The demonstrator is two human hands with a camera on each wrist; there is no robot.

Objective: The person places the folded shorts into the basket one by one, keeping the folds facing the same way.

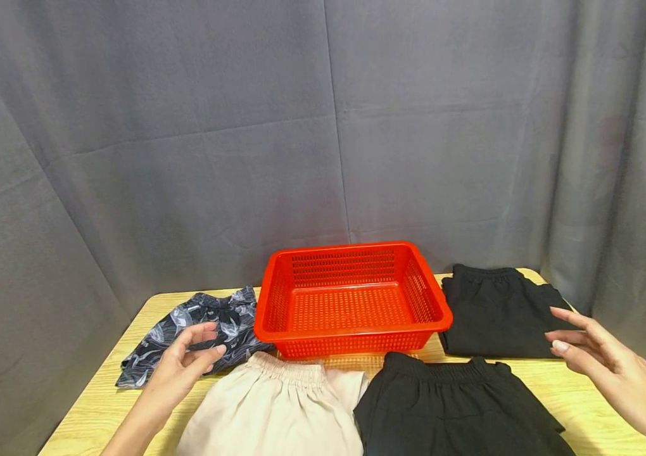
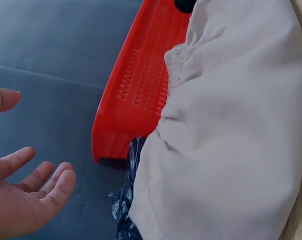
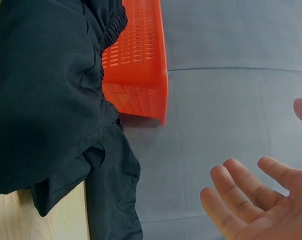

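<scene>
An empty red plastic basket (image 1: 351, 295) stands in the middle of a wooden table (image 1: 562, 396). In front of it lie cream shorts (image 1: 274, 411) and black shorts (image 1: 454, 411). Dark patterned shorts (image 1: 197, 332) lie at the left, and another black pair (image 1: 496, 310) at the right. My left hand (image 1: 186, 364) hovers open above the patterned shorts, holding nothing. My right hand (image 1: 599, 354) hovers open beside the right black pair, fingers spread. The left wrist view shows the basket (image 2: 136, 90), the cream shorts (image 2: 226, 140) and my left hand (image 2: 26, 195). The right wrist view shows my right hand (image 3: 256, 200).
A grey curtain (image 1: 323, 120) hangs close behind the table and round both sides. Bare table top shows at the front left corner (image 1: 89, 418) and along the right edge.
</scene>
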